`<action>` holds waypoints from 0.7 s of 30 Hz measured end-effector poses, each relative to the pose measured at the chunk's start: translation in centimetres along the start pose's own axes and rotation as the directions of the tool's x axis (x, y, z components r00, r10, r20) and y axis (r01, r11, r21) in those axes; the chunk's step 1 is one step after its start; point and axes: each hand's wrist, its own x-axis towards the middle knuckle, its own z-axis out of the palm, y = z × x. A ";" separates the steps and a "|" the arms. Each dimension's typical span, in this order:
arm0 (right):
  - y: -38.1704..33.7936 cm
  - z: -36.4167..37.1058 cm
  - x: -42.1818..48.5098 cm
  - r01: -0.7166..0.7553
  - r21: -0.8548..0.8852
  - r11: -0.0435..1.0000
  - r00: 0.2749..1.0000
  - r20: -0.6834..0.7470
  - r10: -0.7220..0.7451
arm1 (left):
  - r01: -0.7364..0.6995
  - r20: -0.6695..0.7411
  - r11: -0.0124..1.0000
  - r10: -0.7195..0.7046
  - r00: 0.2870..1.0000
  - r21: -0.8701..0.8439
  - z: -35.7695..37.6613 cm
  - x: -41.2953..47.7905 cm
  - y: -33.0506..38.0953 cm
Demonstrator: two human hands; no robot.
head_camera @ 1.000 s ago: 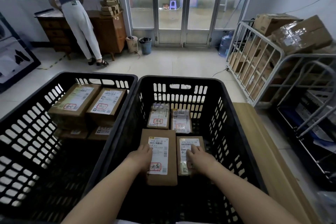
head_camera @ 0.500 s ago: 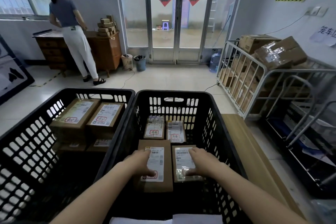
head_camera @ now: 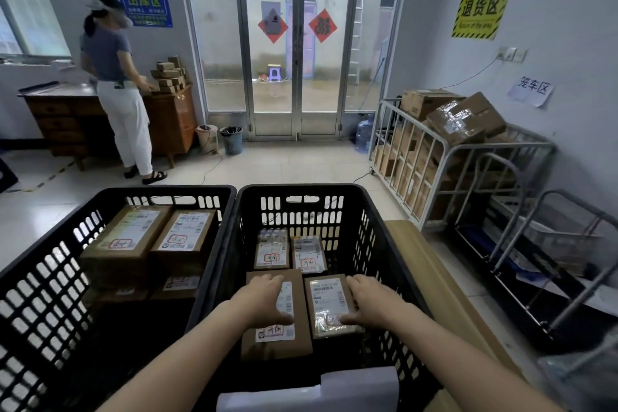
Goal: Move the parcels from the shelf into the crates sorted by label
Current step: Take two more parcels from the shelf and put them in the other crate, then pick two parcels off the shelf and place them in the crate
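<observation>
Two black slatted crates stand side by side in front of me. The right crate (head_camera: 301, 190) holds four labelled parcels. My left hand (head_camera: 264, 301) lies on top of the long brown parcel (head_camera: 277, 343), its thumb stretched across the white label. My right hand (head_camera: 368, 301) rests on the right edge of the small taped parcel (head_camera: 326, 299), thumb lying over its lower part. Two flat parcels (head_camera: 271, 248) (head_camera: 308, 252) lie beyond them. The left crate (head_camera: 160, 192) holds bigger cartons (head_camera: 130, 234) (head_camera: 185, 232) stacked on others. No shelf is in view.
A person (head_camera: 113, 84) stands at a wooden desk (head_camera: 60, 117) at the back left. A metal cage cart (head_camera: 434, 157) full of cartons stands on the right, with trolley frames (head_camera: 535, 244) beside it. A wooden board (head_camera: 431, 264) borders the right crate. White sheets (head_camera: 351, 385) lie at the crate's near rim.
My view has tilted up, showing more of the room. Both hands stay on the same two parcels; the right hand has slid toward the small parcel's right edge.
</observation>
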 end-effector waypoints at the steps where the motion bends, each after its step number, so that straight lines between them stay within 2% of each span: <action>1: -0.2 -0.2 -0.6 -0.013 -0.006 1.000 1.000 -0.009 0.013 | -0.020 -0.010 1.000 0.020 1.000 0.002 -0.1 -0.4 0.2; 6: -2.0 -1.5 -3.9 -0.070 -0.011 0.997 0.995 -0.065 0.070 | -0.098 -0.053 0.995 0.099 0.994 0.012 -0.7 -2.7 0.7; 10: -3.9 -1.9 -7.4 -0.152 0.078 0.985 0.978 -0.133 0.162 | -0.154 -0.089 0.988 0.151 0.984 -0.026 -1.3 -5.2 0.6; 21: -10.7 1.9 -20.2 -0.317 0.334 0.888 0.831 -0.354 0.430 | -0.373 -0.204 0.926 0.354 0.913 -0.060 -0.6 -14.4 1.2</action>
